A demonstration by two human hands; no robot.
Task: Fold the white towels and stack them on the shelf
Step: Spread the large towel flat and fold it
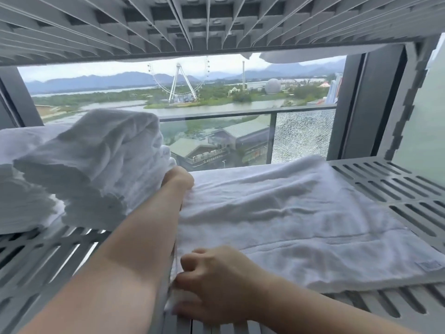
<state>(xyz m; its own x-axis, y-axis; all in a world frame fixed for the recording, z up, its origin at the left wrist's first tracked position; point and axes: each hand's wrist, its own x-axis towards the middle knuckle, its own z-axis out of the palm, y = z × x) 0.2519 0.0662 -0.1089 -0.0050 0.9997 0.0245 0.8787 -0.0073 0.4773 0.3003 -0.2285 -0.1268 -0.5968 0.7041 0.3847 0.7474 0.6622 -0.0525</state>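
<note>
Your right hand point(212, 283) was the nearer one, at the front-left corner of the flat towel point(289, 213), fingers curled and pinching the layered left edge. Your left hand point(178, 179) was further in along that same left edge, fist-like against the cloth; I couldn't tell whether it actually gripped the towel or just pressed on it.

The towel lay to the right of both hands, on the shelf point(397, 189). Long axis looked to run left-right, front edge roughly parallel to the shelf lip, with a label at the front-right corner. Surface was still rumpled mid-panel. So both hands sat on the left short edge, and the bulk of the cloth extended away to your right.

Just left of your left forearm, a pile point(96, 165) of white towels stood, its top one tilted and bunched, touching or nearly touching your left hand. My read: any squaring of the flat towel had little room on that side; a nudge left would likely have hit the pile.

Shelf was slatted grey plastic, bare to the right of the towel. Another slatted tier point(216, 20) hung close overhead, limiting lift height. Behind, a window point(216, 104) onto a balcony rail, water, a Ferris wheel.
</note>
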